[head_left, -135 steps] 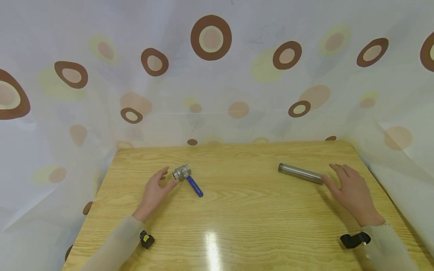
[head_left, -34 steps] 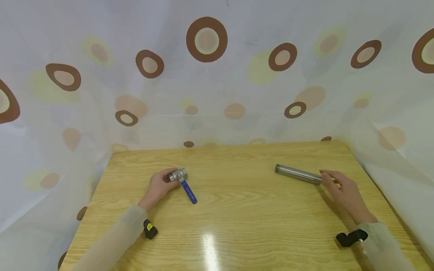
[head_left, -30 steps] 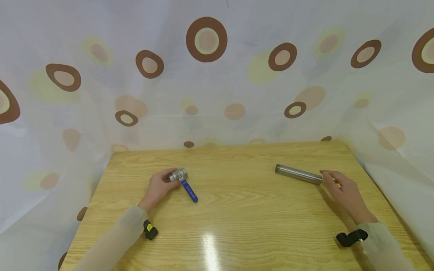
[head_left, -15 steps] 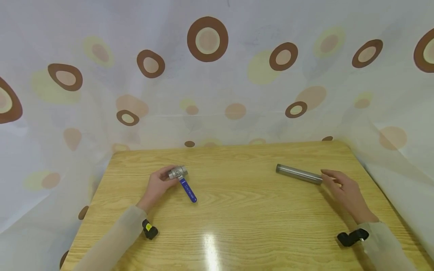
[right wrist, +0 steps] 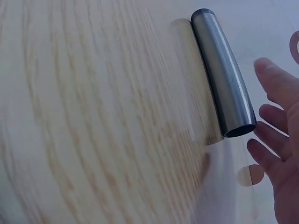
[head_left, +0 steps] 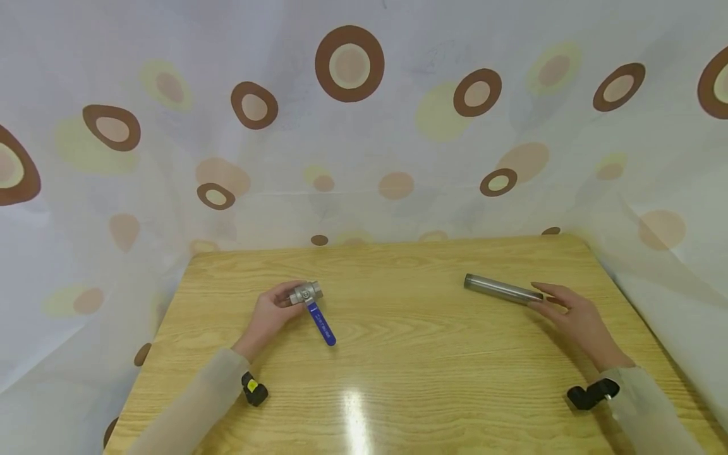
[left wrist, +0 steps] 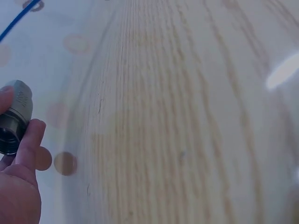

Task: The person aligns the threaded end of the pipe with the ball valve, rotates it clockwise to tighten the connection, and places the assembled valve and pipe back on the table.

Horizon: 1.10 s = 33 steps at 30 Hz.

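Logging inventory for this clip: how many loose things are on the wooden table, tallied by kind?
Silver metal ball valve with a blue lever handle, held by the left hand: 1
Grey steel pipe with a threaded end, beside the right hand: 1
Total: 2

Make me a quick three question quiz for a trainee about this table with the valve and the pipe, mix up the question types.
1. True or false: the left hand holds the valve by its metal body.
2. Multiple choice: the valve's handle is A) red, B) blue, C) yellow.
3. Fill in: the right hand is at the near end of the ____ lying on the table.

Key
1. True: fingers and thumb curl round the body.
2. B.
3. Pipe; the fingers look fairly straight, and whether they touch it is unclear.
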Each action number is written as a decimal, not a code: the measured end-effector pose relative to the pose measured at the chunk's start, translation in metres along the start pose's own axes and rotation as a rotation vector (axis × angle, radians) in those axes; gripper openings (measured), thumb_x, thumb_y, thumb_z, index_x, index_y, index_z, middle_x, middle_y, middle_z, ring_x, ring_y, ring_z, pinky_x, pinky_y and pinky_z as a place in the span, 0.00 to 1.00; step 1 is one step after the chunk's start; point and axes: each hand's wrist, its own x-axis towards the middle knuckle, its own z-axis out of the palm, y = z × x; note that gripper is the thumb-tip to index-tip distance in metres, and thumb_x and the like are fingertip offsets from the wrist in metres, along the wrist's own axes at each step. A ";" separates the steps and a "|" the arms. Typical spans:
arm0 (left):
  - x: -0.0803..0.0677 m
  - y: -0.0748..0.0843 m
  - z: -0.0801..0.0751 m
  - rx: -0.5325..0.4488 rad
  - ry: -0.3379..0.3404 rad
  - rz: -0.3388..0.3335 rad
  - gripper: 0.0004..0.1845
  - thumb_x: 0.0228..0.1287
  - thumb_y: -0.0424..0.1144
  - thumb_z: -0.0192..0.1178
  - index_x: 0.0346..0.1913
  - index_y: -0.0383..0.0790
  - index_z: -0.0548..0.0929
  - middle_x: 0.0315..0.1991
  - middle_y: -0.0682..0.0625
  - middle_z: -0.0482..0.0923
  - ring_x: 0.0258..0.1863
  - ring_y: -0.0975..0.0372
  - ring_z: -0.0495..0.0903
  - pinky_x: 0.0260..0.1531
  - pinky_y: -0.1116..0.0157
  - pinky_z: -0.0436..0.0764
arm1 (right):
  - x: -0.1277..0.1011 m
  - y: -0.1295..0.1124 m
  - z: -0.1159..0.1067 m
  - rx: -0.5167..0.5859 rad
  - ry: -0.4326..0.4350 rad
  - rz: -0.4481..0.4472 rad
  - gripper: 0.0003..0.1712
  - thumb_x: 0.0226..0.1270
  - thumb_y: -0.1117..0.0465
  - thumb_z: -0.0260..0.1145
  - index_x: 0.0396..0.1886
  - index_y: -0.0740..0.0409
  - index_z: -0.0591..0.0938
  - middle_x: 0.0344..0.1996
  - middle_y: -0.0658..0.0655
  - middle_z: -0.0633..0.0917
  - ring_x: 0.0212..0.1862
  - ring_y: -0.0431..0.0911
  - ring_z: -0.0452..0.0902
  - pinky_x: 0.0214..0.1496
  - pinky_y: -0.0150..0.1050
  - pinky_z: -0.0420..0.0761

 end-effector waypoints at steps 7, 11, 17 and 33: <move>-0.002 0.005 0.002 -0.012 -0.005 0.003 0.28 0.64 0.24 0.67 0.68 0.32 0.78 0.68 0.33 0.76 0.65 0.43 0.78 0.58 0.67 0.83 | 0.006 0.003 0.003 -0.008 -0.059 0.000 0.32 0.74 0.53 0.70 0.72 0.60 0.76 0.68 0.72 0.77 0.62 0.72 0.75 0.51 0.40 0.83; -0.003 0.006 0.004 -0.005 -0.012 0.006 0.28 0.64 0.24 0.67 0.68 0.32 0.78 0.68 0.33 0.76 0.64 0.42 0.79 0.57 0.67 0.83 | 0.008 0.004 0.006 -0.027 -0.043 -0.026 0.31 0.73 0.53 0.71 0.71 0.61 0.78 0.66 0.71 0.79 0.65 0.65 0.75 0.58 0.38 0.80; -0.005 0.008 0.007 0.010 -0.024 -0.004 0.28 0.65 0.25 0.67 0.69 0.33 0.78 0.68 0.32 0.76 0.63 0.42 0.80 0.56 0.67 0.84 | 0.011 0.008 0.008 0.055 -0.064 -0.005 0.30 0.74 0.53 0.69 0.71 0.60 0.77 0.67 0.71 0.78 0.60 0.29 0.72 0.50 0.10 0.68; -0.007 0.017 0.017 -0.045 -0.085 0.000 0.29 0.64 0.23 0.66 0.69 0.32 0.78 0.68 0.32 0.76 0.63 0.44 0.80 0.56 0.67 0.84 | 0.027 0.009 0.017 -0.034 -0.096 -0.003 0.29 0.74 0.51 0.69 0.69 0.59 0.80 0.63 0.70 0.81 0.62 0.66 0.77 0.59 0.60 0.77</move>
